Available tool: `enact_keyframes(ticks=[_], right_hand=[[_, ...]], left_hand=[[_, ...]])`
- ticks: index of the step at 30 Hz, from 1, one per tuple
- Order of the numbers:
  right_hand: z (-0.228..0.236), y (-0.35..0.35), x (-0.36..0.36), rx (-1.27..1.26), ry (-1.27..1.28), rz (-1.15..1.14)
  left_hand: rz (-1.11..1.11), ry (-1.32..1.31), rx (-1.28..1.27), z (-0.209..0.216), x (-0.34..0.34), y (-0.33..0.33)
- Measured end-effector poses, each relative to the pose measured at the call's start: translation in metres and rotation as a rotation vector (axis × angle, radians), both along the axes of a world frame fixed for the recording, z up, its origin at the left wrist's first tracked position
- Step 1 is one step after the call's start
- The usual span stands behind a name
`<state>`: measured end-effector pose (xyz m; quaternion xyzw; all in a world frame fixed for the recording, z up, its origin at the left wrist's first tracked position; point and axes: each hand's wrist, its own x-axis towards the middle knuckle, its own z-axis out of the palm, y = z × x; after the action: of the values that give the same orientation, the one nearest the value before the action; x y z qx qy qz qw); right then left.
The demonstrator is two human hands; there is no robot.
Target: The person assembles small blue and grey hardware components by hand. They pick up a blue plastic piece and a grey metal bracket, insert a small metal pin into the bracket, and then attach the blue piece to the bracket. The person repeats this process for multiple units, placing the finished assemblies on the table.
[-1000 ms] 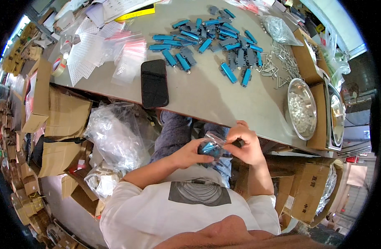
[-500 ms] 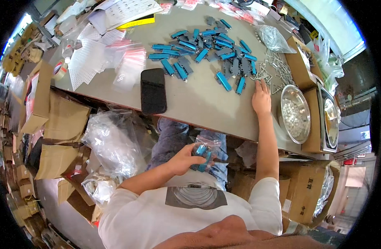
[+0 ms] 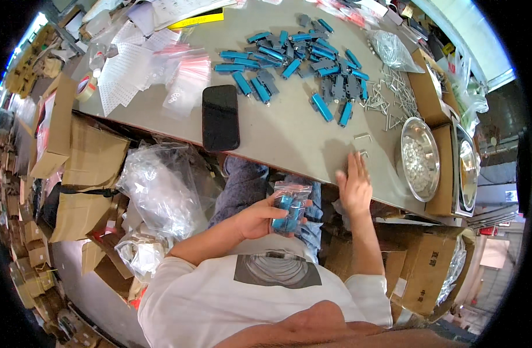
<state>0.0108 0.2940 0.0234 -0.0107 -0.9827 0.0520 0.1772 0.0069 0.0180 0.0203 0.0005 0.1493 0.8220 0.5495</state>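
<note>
My left hand (image 3: 259, 218) is closed around a small clear zip bag (image 3: 291, 207) with blue parts inside, held over my lap. My right hand (image 3: 356, 184) lies at the table's front edge, its fingers stretched out. By its fingertips are two small L-shaped metal rods (image 3: 363, 137), much like hex keys; one is partly under or against the fingers. A larger pile of such rods (image 3: 396, 95) lies farther back on the right. Many blue-and-grey latch-like parts (image 3: 292, 68) are heaped at the middle back of the table.
A black phone (image 3: 220, 118) lies near the front edge, beside empty zip bags (image 3: 187, 81) and white label sheets (image 3: 118, 87). At right stands a metal bowl (image 3: 407, 130) of small white pieces, near cardboard boxes (image 3: 441, 145). A large plastic bag (image 3: 161, 188) sits below the table, left.
My right hand has drawn back from the rod pile to the table's front edge, and two rods now lie apart from the pile. The left hand has raised the bag slightly.
</note>
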Motion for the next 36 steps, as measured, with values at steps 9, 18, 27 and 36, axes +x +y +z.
enact_keyframes(ticks=[9, 18, 27, 36], right_hand=[[0.008, -0.001, 0.035, -0.155, 0.223, 0.330], [0.044, -0.064, 0.020, -1.572, 0.009, 0.336], [0.045, -0.067, 0.021, -1.700, -0.276, 0.263], [0.053, -0.058, 0.018, -1.054, -0.325, 0.579]], left_hand=[[-0.055, 0.227, -0.160, 0.000, -0.001, 0.009], [-0.033, 0.568, -0.274, -0.001, 0.007, 0.015], [-0.054, 0.526, -0.258, 0.002, 0.004, 0.007], [-0.090, 0.388, -0.211, 0.001, 0.004, 0.009]])
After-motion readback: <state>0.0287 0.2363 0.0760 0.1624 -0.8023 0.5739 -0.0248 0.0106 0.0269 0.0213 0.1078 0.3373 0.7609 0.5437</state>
